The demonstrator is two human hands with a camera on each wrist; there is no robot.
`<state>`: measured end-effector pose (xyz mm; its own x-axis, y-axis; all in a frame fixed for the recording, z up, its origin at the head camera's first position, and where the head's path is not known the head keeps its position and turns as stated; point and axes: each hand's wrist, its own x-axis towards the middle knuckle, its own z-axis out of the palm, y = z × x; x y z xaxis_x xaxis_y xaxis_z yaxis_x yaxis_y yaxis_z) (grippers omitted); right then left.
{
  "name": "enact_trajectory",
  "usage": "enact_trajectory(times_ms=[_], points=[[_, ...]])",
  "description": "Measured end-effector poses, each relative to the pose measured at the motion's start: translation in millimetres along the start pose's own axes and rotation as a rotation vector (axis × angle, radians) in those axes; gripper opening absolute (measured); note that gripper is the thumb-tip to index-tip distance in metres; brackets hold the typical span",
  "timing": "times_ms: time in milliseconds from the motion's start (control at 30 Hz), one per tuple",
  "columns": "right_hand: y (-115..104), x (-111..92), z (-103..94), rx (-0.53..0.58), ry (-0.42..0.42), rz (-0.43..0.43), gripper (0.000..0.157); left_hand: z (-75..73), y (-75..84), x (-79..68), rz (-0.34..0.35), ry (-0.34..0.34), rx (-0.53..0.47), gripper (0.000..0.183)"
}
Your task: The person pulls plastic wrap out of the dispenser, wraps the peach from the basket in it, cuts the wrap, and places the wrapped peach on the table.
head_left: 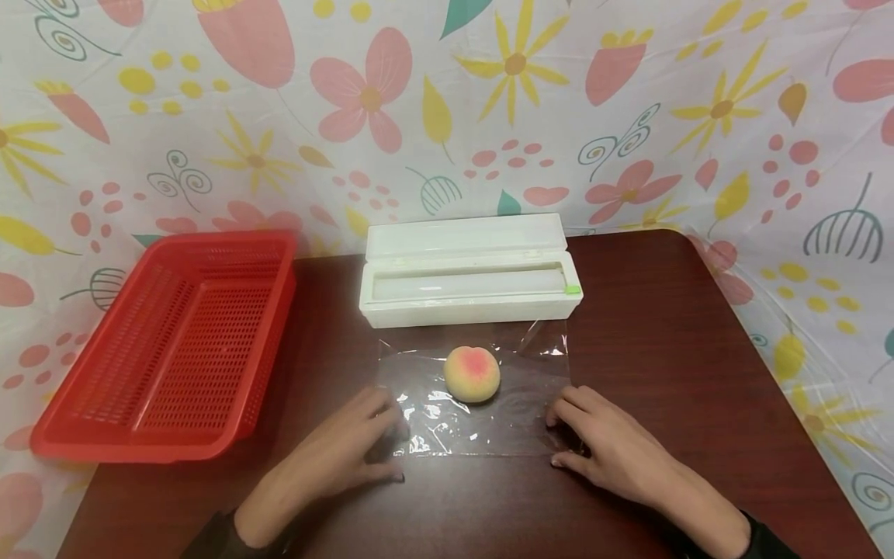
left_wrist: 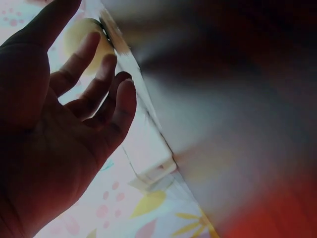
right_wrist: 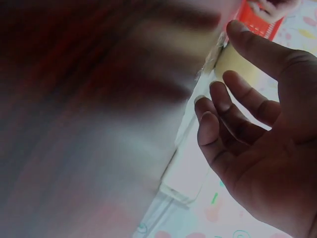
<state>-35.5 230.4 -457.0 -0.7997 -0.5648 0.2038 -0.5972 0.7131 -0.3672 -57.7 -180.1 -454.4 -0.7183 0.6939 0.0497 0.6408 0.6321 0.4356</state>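
A yellow peach with a pink blush (head_left: pixel 472 374) sits on a sheet of clear plastic wrap (head_left: pixel 489 427) laid flat on the table. My left hand (head_left: pixel 342 442) is at the sheet's left edge, its fingertips at or just over the film. At the right edge is my right hand (head_left: pixel 608 442), placed much the same way. Both wrist views show the left hand (left_wrist: pixel 74 124) and right hand (right_wrist: pixel 262 139) with fingers loosely bent and thumbs apart, nothing pinched. Whether fingertips touch the film is hard to tell. Behind the peach stands a white wrap dispenser box (head_left: pixel 468 310), lid raised, a roll inside.
A red perforated plastic basket (head_left: pixel 244 404) stands at the left of the dark brown table (head_left: pixel 461 512). A floral-patterned cloth (head_left: pixel 447 140) hangs behind the table and along its sides. The dispenser has a small green piece (head_left: pixel 573 289) at its right end.
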Motion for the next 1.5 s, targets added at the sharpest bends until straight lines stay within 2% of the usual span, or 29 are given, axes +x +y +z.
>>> enact_trajectory(times_ms=[200,367,533,767,900,1167,1333,1500], points=[[3,-5,-1.6,-0.023,-0.021,0.013,0.049,1.9,-5.4,-8.4,0.021,0.006,-0.011,0.043],[5,-8,-1.6,-0.029,-0.025,0.016,0.046,1.2,-7.3,-11.3,-0.008,0.004,0.009,0.039],[9,-10,-2.0,-0.049,-0.002,-0.032,0.042,0.5,-8.8,-12.4,-0.024,-0.003,0.034,0.030],[13,-11,-1.1,-0.047,-0.013,-0.100,0.043,0.9,-9.7,-10.5,-0.023,-0.002,0.048,0.026],[13,-11,-0.8,-0.050,-0.012,-0.125,0.042,1.5,-10.0,-10.0,-0.014,-0.016,0.085,0.024],[13,-11,-0.1,-0.068,-0.020,-0.118,0.040,3.3,-11.5,-9.7,0.026,-0.053,0.165,0.017],[11,-10,-0.4,-0.087,-0.008,-0.117,0.035,2.3,-9.9,-9.5,0.048,-0.048,0.150,0.023],[10,-9,-1.9,-0.073,-0.001,-0.105,0.031,-0.7,-10.0,-8.1,0.068,-0.012,0.106,0.026]])
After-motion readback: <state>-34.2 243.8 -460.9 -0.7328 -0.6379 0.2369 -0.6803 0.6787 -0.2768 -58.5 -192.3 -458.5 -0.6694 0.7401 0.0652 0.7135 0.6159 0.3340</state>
